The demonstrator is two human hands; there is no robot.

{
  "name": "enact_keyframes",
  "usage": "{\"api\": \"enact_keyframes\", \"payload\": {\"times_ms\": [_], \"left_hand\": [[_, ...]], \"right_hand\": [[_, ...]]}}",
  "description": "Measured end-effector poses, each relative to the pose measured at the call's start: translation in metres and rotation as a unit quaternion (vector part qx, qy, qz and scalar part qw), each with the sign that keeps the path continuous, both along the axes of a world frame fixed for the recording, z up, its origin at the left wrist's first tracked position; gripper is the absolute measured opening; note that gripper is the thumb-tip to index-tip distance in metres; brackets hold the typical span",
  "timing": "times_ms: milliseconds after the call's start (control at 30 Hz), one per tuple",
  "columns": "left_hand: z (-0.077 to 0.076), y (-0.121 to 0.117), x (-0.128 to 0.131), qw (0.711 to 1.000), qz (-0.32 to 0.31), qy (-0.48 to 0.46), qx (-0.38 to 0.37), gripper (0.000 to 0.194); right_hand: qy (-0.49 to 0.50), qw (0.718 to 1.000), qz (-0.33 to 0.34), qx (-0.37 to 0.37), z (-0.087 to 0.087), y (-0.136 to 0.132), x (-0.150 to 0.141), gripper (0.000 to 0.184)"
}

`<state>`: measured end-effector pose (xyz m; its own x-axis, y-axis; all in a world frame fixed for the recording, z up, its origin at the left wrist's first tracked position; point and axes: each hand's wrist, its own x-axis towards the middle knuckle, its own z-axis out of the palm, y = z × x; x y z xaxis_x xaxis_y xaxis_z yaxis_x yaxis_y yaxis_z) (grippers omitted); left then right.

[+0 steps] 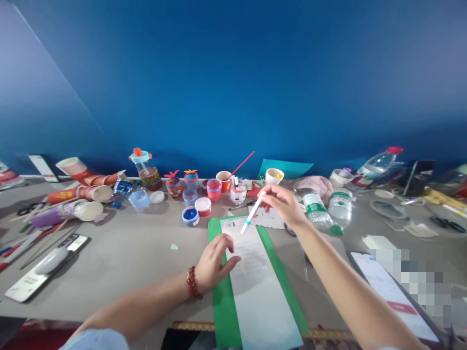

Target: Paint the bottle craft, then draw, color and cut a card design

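Observation:
My right hand [279, 203] pinches a white marker [253, 213] with a teal band, its lower end pointing down toward the paper. Below it lies a long white sheet [260, 296] with faint lines of writing, on top of green paper [225, 311] that shows along both sides. My left hand [215, 260], wearing a beaded bracelet [191, 282], hovers over or rests at the sheet's left edge; which, I cannot tell. Its fingers are curved, the thumb stands apart, and nothing is in it. A torn-edged paper [270, 218] with drawn marks lies behind the marker.
Paint jars, including a blue one [190, 215] and a red one [214, 189], stand behind the sheet. Bottles [316, 210] are at the right. Phones lie at the left [47, 267] and right [394, 296]. Decorated paper cups [75, 214] crowd the far left, before a blue wall [204, 87].

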<state>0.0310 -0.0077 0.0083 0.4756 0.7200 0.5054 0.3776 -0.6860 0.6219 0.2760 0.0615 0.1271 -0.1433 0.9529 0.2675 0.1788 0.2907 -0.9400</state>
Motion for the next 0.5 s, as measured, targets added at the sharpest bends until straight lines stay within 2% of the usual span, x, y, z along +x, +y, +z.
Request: {"api": "enact_keyframes", "payload": {"times_ms": [100, 200, 267, 400, 500], "left_hand": [[0.005, 0.0, -0.001, 0.996, 0.028, -0.016, -0.085, 0.023], [0.006, -0.001, 0.001, 0.989, 0.018, 0.064, -0.133, 0.018], [0.006, -0.004, 0.002, 0.985, 0.02, 0.115, -0.13, 0.024], [0.005, -0.007, 0.004, 0.981, 0.021, 0.17, -0.093, 0.02], [0.002, -0.008, 0.004, 0.978, 0.013, 0.193, -0.083, 0.025]], "right_hand": [[0.024, 0.999, 0.013, -0.045, -0.022, -0.027, -0.014, 0.02], [0.064, 0.996, 0.007, -0.066, -0.042, -0.046, -0.027, 0.022], [0.077, 0.992, 0.008, -0.097, -0.053, -0.056, -0.034, 0.023], [0.044, 0.984, 0.067, -0.159, -0.069, -0.071, -0.043, 0.029], [0.077, 0.982, 0.042, -0.166, -0.073, -0.08, -0.046, 0.034]]}}
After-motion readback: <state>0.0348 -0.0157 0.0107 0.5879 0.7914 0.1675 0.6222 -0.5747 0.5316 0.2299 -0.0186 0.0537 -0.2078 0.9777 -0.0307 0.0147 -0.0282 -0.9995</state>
